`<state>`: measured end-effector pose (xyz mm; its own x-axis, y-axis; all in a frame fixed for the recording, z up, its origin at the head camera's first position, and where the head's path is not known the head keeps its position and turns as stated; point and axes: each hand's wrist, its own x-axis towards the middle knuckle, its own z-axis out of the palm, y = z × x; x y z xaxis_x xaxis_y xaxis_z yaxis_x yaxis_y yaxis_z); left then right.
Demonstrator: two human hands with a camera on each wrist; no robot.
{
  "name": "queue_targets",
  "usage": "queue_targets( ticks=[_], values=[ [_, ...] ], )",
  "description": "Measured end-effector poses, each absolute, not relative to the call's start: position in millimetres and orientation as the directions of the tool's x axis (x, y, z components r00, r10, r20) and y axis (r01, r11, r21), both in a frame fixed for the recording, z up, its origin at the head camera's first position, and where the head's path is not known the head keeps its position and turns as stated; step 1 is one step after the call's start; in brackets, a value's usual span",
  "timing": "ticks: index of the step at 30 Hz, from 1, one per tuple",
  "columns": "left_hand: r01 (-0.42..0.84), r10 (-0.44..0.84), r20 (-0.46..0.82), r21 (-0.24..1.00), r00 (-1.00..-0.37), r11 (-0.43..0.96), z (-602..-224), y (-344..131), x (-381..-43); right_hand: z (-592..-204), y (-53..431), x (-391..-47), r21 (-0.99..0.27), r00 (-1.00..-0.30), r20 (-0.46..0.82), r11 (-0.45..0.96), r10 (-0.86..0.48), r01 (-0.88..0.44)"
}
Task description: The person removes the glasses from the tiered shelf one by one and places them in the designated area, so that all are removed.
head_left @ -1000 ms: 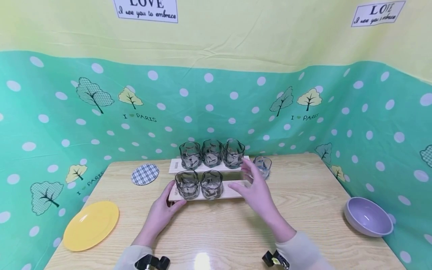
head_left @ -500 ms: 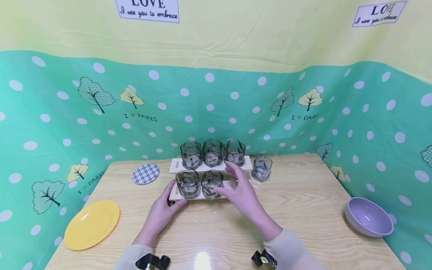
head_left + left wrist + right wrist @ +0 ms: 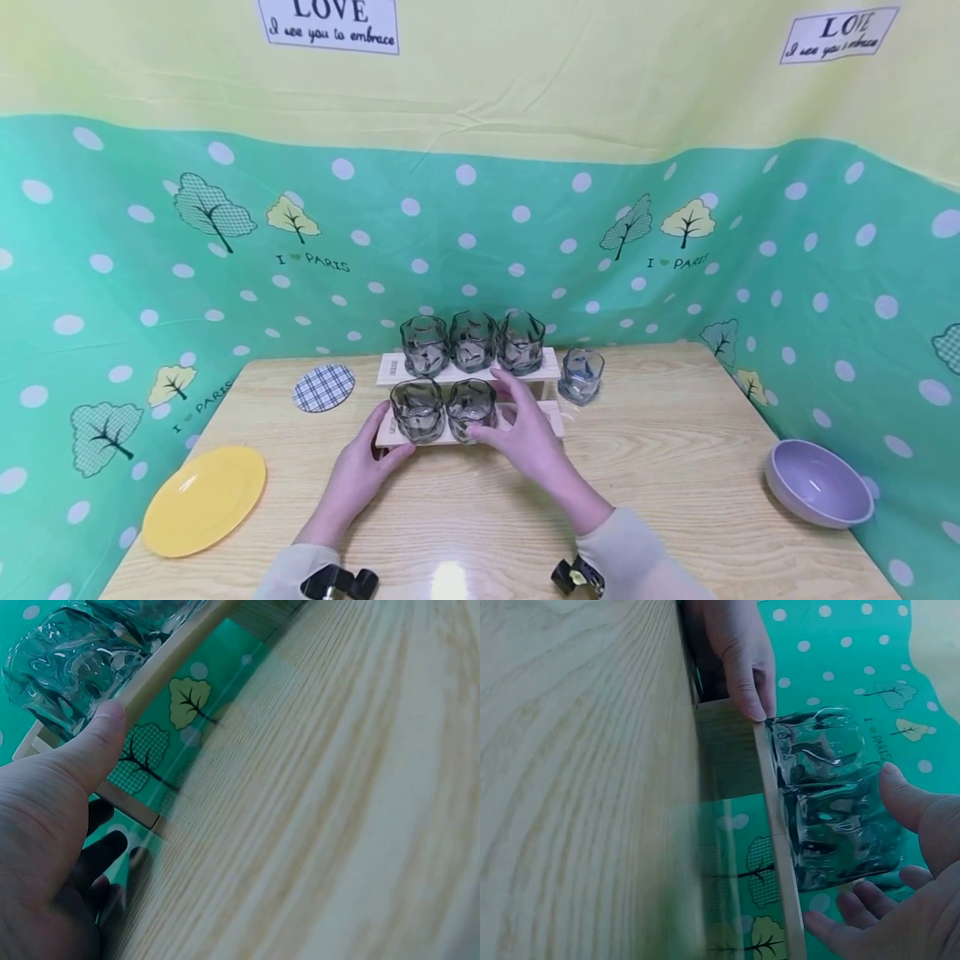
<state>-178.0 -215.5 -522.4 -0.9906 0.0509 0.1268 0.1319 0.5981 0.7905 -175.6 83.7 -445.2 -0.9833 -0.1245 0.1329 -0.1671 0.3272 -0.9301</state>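
A two-step pale wooden rack point(image 3: 553, 414) stands at the table's back. Three grey-tinted glasses point(image 3: 472, 342) line its upper shelf; two more stand on the lower shelf, toward the left. At the lower shelf's left end, my left hand point(image 3: 362, 468) grips the rack, thumb on the front edge, as the left wrist view point(image 3: 45, 817) shows. My right hand point(image 3: 528, 437) is around the right side of the second lower glass point(image 3: 470, 412). Its thumb is at the glass in the right wrist view, while the fingers are spread and a gap shows beside the index finger.
A clear, bluish glass point(image 3: 581, 377) stands on the table just right of the rack. A checked round coaster point(image 3: 323, 387) lies to the left, a yellow plate point(image 3: 204, 502) at the front left, and a purple bowl point(image 3: 819, 483) at the far right. Patterned cloth point(image 3: 465, 208) hangs behind.
My right hand has moved left from the lower shelf's right part to the second lower glass. The left hand stays on the rack, and the glasses have not visibly moved.
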Motion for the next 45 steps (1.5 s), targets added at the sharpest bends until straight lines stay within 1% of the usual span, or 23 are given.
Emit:
queue_targets(
  ticks=[5, 12, 17, 28, 39, 45],
  values=[
    [0.134, 0.047, 0.132, 0.788, -0.99, 0.602, -522.2, -215.0, -177.5, -449.8, 83.3, -177.5, -0.931, -0.984, 0.118, 0.33, -0.132, -0.156],
    [0.134, 0.047, 0.132, 0.795, -0.99, 0.592, -522.4, -214.5, -176.8, -456.5, 83.4, -181.1, -0.953, -0.975, 0.128, 0.25, -0.181, -0.171],
    [0.134, 0.047, 0.132, 0.795, -0.99, 0.592, -522.5, -214.8, -176.9, -463.8, 83.2, -184.8, -0.959, -0.972, 0.124, 0.225, -0.202, -0.169],
    [0.14, 0.047, 0.139, 0.792, -0.989, 0.594, -523.2, -215.1, -177.3, -471.1, 83.4, -187.7, -0.958, -0.976, 0.102, 0.245, -0.194, -0.149],
    [0.134, 0.044, 0.136, 0.786, -0.99, 0.604, -524.0, -214.6, -177.1, -471.8, 82.9, -187.3, -0.957, -0.973, 0.115, 0.241, -0.202, -0.163],
    [0.136, 0.044, 0.137, 0.787, -0.99, 0.602, -524.2, -214.8, -177.4, -470.3, 80.4, -186.9, -0.947, -0.973, 0.123, 0.271, -0.195, -0.174]
  ],
)
